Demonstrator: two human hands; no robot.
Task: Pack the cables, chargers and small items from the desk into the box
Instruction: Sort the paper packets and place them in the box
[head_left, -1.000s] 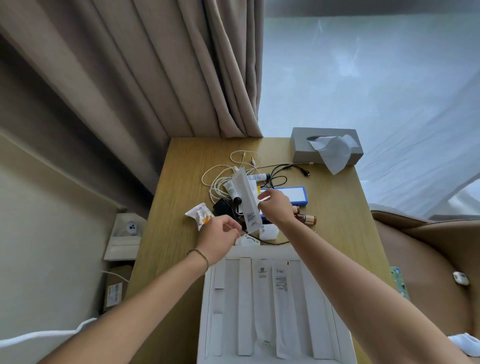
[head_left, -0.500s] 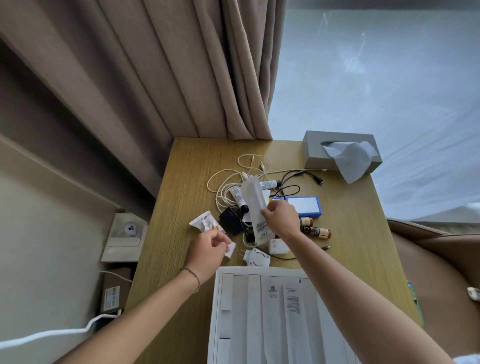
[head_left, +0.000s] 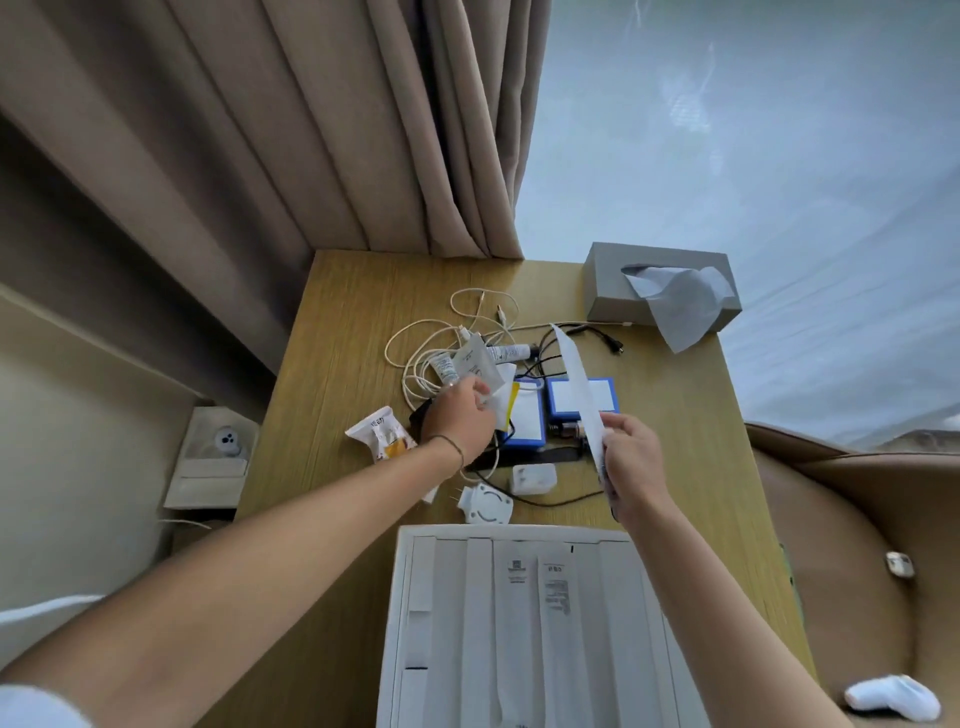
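Right hand (head_left: 631, 462) pinches long white packet (head_left: 579, 395), lifted above tabletop (head_left: 343, 332). Left hand (head_left: 460, 421) grips grey pouch (head_left: 475, 364) over cable tangle (head_left: 436, 353) at tabletop middle. White box (head_left: 524, 629) open at near edge, white strips inside. Two white chargers (head_left: 532, 478) just beyond box. Blue-rimmed boxes (head_left: 582, 397) mid-tabletop. Grey tissue box (head_left: 608, 280) at far right corner. Snack packet (head_left: 382, 434) toward left edge. Beige curtain (head_left: 311, 130) behind; brown sofa (head_left: 857, 519) right.
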